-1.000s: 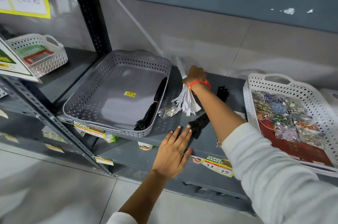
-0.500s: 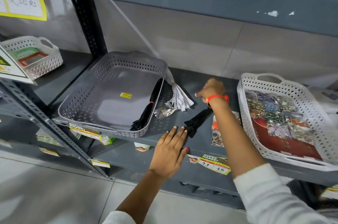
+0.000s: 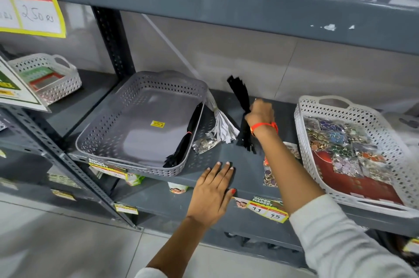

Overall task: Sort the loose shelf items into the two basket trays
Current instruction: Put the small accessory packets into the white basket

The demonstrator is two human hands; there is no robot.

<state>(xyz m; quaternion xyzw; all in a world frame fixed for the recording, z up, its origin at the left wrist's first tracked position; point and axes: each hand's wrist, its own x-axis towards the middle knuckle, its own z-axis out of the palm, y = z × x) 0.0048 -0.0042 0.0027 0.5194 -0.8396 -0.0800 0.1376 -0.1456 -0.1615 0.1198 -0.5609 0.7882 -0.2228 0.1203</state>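
Observation:
My right hand (image 3: 260, 114) is shut on a bundle of black zippers (image 3: 240, 98), lifted off the shelf between the two trays. My left hand (image 3: 213, 189) lies flat and open on the shelf's front edge. The grey basket tray (image 3: 106, 132) on the left holds another black zipper bundle (image 3: 186, 139) along its right wall. A white zipper bundle (image 3: 223, 125) and a small packet of metal pieces (image 3: 204, 142) lie just right of it. The white basket tray (image 3: 303, 141) on the right holds several jewellery packets (image 3: 340, 141). A loose jewellery packet (image 3: 271, 175) lies beside my right forearm.
The grey metal shelf (image 3: 247, 168) has an upper shelf (image 3: 226, 3) close overhead. A small white basket (image 3: 45, 75) stands at the far left behind an upright post (image 3: 111, 44). Price labels (image 3: 267, 208) hang on the shelf's front lip.
My right hand left the white zipper bundle, moved right, closed on the black zipper bundle and raised it off the shelf. My left hand has stayed on the shelf edge.

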